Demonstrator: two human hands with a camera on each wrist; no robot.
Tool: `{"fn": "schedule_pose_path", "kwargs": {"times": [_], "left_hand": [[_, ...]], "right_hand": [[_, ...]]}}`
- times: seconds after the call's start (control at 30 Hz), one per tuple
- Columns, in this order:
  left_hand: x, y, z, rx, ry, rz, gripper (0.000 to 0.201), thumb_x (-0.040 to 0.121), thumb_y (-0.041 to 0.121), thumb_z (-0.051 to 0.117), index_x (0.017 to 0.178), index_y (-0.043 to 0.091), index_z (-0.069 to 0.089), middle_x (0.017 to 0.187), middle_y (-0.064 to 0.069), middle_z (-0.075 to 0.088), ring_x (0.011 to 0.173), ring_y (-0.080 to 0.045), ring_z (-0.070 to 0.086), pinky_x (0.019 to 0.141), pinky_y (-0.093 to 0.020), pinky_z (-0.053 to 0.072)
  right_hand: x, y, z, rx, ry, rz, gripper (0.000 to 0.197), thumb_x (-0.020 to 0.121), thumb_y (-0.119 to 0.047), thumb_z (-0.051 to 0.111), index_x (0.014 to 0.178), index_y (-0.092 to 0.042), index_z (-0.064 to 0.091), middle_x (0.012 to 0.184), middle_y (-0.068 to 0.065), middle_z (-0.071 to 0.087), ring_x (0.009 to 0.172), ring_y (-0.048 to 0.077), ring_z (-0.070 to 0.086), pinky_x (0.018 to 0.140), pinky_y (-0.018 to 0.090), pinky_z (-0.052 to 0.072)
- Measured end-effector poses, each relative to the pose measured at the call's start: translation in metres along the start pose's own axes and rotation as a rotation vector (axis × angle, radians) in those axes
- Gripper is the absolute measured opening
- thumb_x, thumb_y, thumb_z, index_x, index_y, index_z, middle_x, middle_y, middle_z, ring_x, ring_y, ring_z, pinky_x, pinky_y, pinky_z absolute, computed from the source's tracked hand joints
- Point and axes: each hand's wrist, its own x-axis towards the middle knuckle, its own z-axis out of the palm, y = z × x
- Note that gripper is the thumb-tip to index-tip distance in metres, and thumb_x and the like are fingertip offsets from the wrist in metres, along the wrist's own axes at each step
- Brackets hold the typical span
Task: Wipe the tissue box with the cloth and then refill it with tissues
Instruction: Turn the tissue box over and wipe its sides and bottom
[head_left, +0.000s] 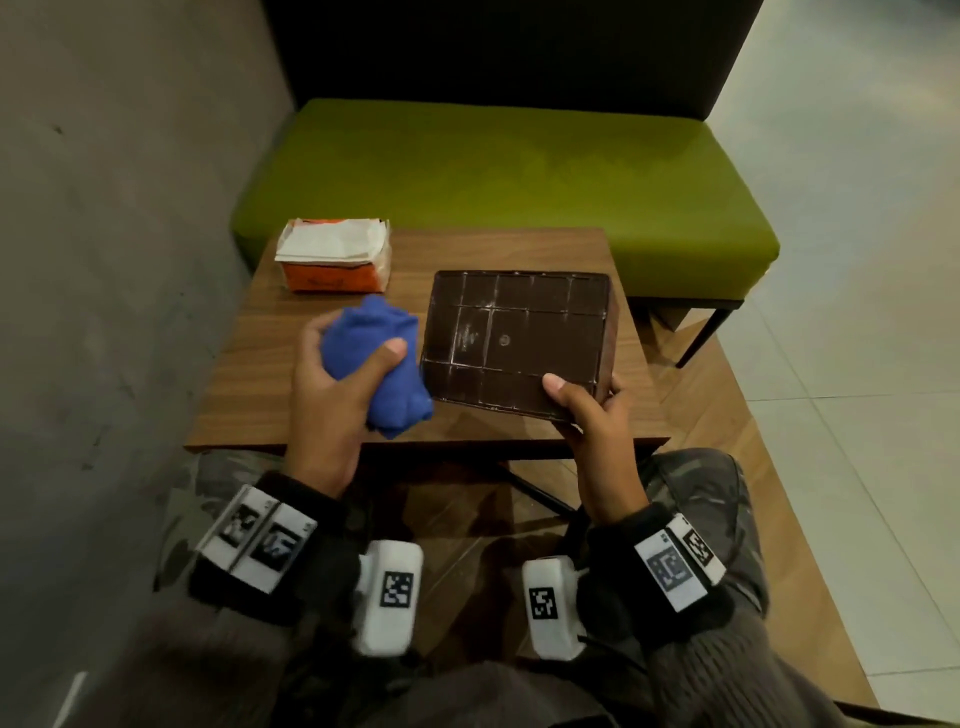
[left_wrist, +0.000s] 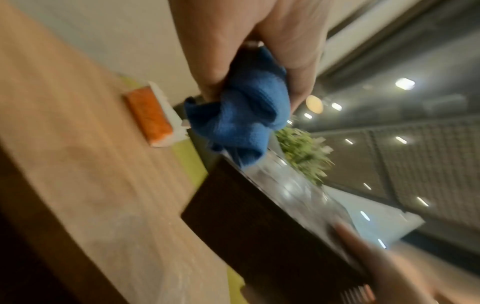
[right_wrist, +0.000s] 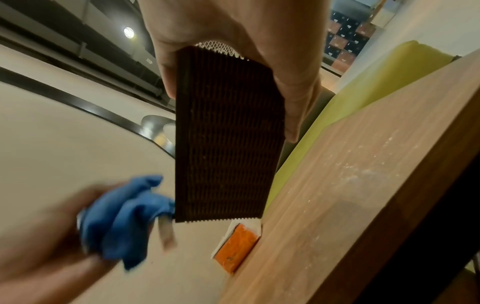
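Note:
The dark brown tissue box (head_left: 514, 338) is turned so its gridded underside faces up, tilted above the wooden table (head_left: 311, 405). My right hand (head_left: 587, 410) grips its near right corner, thumb on top, fingers round the ribbed side (right_wrist: 226, 133). My left hand (head_left: 337, 374) holds a bunched blue cloth (head_left: 374, 358) just left of the box, the cloth at the box's left edge (left_wrist: 244, 115). An orange pack of white tissues (head_left: 335, 254) lies opened at the table's far left corner, also seen as the orange pack (right_wrist: 236, 248) in the right wrist view.
A green padded bench (head_left: 519, 176) with a dark backrest stands behind the table. A grey wall (head_left: 104, 208) runs along the left. Pale tiled floor (head_left: 857, 260) lies to the right. My knees sit under the table's near edge.

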Motion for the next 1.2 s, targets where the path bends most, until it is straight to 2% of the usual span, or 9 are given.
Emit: {"fn": "schedule_pose_path", "kwargs": {"times": [0.07, 0.17, 0.33, 0.53, 0.73, 0.97, 1.07, 1.13, 1.2], "left_hand": [[-0.022, 0.010, 0.025, 0.202, -0.136, 0.187, 0.044, 0.067, 0.024, 0.080, 0.103, 0.030, 0.055, 0.104, 0.004, 0.063, 0.097, -0.003, 0.062, 0.083, -0.019, 0.049], [-0.036, 0.012, 0.044, 0.517, -0.282, 0.514, 0.028, 0.074, 0.013, 0.075, 0.099, 0.014, 0.062, 0.098, -0.003, 0.062, 0.092, -0.008, 0.059, 0.080, -0.015, 0.044], [-0.005, 0.007, 0.020, 0.524, -0.088, 0.433, 0.019, 0.077, 0.007, 0.072, 0.093, 0.012, 0.063, 0.094, -0.010, 0.064, 0.083, -0.011, 0.059, 0.070, -0.010, 0.042], [-0.022, 0.015, 0.031, 0.700, -0.464, 0.608, 0.032, 0.075, 0.013, 0.070, 0.107, 0.015, 0.066, 0.100, -0.002, 0.055, 0.099, -0.018, 0.051, 0.082, -0.026, 0.042], [-0.009, 0.017, 0.013, 0.840, -0.443, 0.730, 0.029, 0.077, 0.023, 0.069, 0.105, 0.013, 0.070, 0.096, 0.001, 0.051, 0.094, -0.013, 0.046, 0.078, -0.025, 0.038], [-0.023, 0.009, 0.015, 0.777, -0.524, 0.700, 0.036, 0.075, 0.015, 0.068, 0.111, 0.015, 0.067, 0.096, 0.001, 0.051, 0.094, -0.016, 0.048, 0.080, -0.022, 0.039], [-0.009, 0.008, -0.004, 0.633, -0.490, 0.446, 0.028, 0.073, 0.034, 0.067, 0.100, 0.026, 0.067, 0.093, 0.007, 0.059, 0.094, -0.013, 0.057, 0.080, -0.024, 0.043], [-0.003, 0.007, -0.006, 0.526, -0.456, 0.256, 0.019, 0.070, 0.045, 0.065, 0.084, 0.033, 0.061, 0.083, 0.009, 0.063, 0.082, -0.005, 0.061, 0.074, -0.021, 0.045], [-0.002, 0.003, -0.002, 0.463, -0.407, 0.126, 0.031, 0.069, 0.064, 0.061, 0.072, 0.033, 0.055, 0.071, 0.007, 0.056, 0.069, -0.008, 0.056, 0.069, -0.026, 0.044]], "right_hand": [[-0.005, -0.001, 0.009, -0.001, -0.008, 0.000, 0.100, 0.047, -0.044, 0.080, 0.132, -0.018, 0.035, 0.119, 0.004, 0.062, 0.109, 0.022, 0.064, 0.098, 0.046, 0.052], [-0.013, -0.004, 0.017, 0.021, -0.010, -0.041, 0.096, 0.046, -0.041, 0.078, 0.129, -0.017, 0.037, 0.113, 0.004, 0.064, 0.105, 0.022, 0.066, 0.096, 0.044, 0.053], [-0.017, -0.011, 0.012, 0.062, 0.032, -0.116, 0.093, 0.049, -0.039, 0.076, 0.128, -0.014, 0.037, 0.109, 0.001, 0.064, 0.101, 0.017, 0.067, 0.092, 0.039, 0.055], [-0.014, -0.017, 0.015, 0.122, 0.072, -0.105, 0.100, 0.046, -0.040, 0.074, 0.133, -0.008, 0.035, 0.105, 0.000, 0.064, 0.094, 0.014, 0.068, 0.081, 0.032, 0.055], [-0.017, -0.022, 0.013, 0.117, 0.098, -0.123, 0.102, 0.046, -0.041, 0.074, 0.134, -0.008, 0.033, 0.107, 0.000, 0.063, 0.093, 0.010, 0.069, 0.083, 0.032, 0.056], [-0.018, -0.020, 0.016, 0.110, 0.078, -0.095, 0.103, 0.045, -0.042, 0.074, 0.134, -0.009, 0.034, 0.110, 0.003, 0.062, 0.093, 0.011, 0.069, 0.077, 0.027, 0.057], [-0.018, -0.021, 0.012, 0.090, 0.080, -0.099, 0.103, 0.045, -0.043, 0.074, 0.134, -0.011, 0.034, 0.109, 0.001, 0.061, 0.091, 0.008, 0.069, 0.075, 0.026, 0.056], [-0.019, -0.020, 0.016, 0.053, 0.074, -0.098, 0.102, 0.048, -0.042, 0.077, 0.134, -0.012, 0.032, 0.114, 0.004, 0.062, 0.102, 0.018, 0.067, 0.088, 0.038, 0.056], [-0.021, -0.019, 0.020, 0.026, 0.071, -0.099, 0.102, 0.049, -0.041, 0.078, 0.135, -0.013, 0.030, 0.118, 0.007, 0.061, 0.108, 0.022, 0.065, 0.096, 0.045, 0.053]]}}
